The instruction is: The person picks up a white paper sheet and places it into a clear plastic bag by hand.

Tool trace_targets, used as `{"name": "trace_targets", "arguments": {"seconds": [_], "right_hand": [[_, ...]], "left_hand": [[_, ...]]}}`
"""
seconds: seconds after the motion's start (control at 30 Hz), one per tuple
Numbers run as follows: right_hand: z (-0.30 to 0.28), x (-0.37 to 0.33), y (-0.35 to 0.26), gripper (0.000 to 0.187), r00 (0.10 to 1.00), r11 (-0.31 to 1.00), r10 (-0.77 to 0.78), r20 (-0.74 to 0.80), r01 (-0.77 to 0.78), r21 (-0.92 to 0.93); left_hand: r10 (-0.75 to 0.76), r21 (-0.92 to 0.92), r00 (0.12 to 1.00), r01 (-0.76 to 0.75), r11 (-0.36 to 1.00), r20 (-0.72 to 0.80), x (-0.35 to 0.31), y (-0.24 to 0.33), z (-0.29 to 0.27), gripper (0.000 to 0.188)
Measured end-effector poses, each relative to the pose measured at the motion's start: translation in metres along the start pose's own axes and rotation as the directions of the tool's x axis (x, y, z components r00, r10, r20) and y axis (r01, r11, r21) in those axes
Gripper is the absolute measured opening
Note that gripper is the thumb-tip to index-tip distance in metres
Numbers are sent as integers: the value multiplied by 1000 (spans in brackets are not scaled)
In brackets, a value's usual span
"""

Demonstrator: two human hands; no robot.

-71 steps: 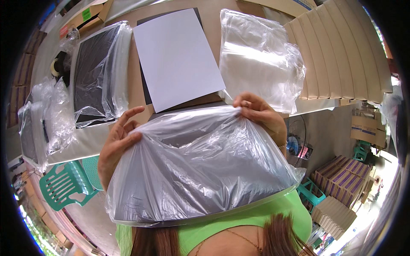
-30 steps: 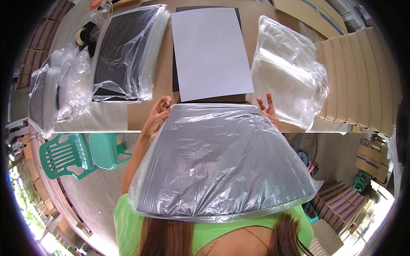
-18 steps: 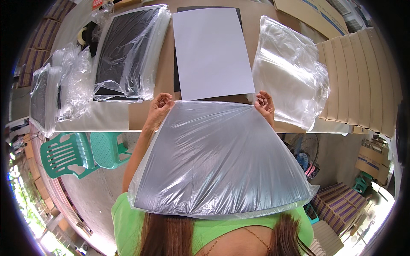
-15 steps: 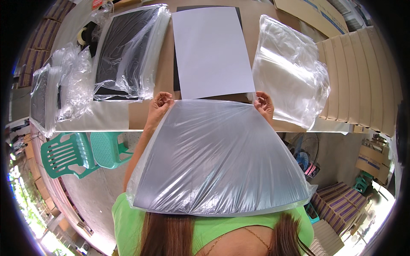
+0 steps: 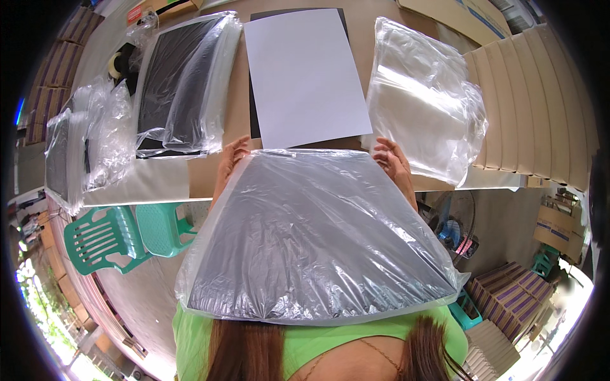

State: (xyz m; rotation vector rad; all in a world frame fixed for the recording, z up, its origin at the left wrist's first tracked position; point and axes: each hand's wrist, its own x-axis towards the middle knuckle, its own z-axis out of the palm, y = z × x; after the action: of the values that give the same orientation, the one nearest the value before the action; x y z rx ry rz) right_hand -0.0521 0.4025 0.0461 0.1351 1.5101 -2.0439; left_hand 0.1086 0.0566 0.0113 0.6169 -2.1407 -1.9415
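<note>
Two hands, your left hand and right hand, are flanking the upper edge of the plastic-bagged gray panel spanning the frame's lower centre, fingers bending, whether clamping film I cannot tell.

Count: hands, 2, left hand and right hand; bagged grey panel, 1; white sheet, 1 visible; clear-bag pile, 1, bags within not countable; large stack of bagged dark panels, 1, layers not countable; tape roll, 1; slatted green chair, 1; fan, 1.
</note>
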Motion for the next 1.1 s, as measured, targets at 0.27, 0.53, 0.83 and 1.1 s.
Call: {"name": "trace_targets", "arguments": {"seconds": [0.27,0.53,0.83,1.1], "right_hand": [[-22,37,8,28,933,709,160,323,120,-695],[-14,42,8,19,945,950,52,323,53,-307],[4,19,-6,23,990,977,68,125,-91,193],[-13,23,12,32,995,999,0,103,-4,44]], "left_hand": [[-391,306,913,343,888,112,19,35,0,31],[-416,414,895,322,852,159,25,36,-1,30],[-262,32,962,260,965,80,11,-5,3,15],[-121,48,956,112,993,268,16,-42,2,31]]}}
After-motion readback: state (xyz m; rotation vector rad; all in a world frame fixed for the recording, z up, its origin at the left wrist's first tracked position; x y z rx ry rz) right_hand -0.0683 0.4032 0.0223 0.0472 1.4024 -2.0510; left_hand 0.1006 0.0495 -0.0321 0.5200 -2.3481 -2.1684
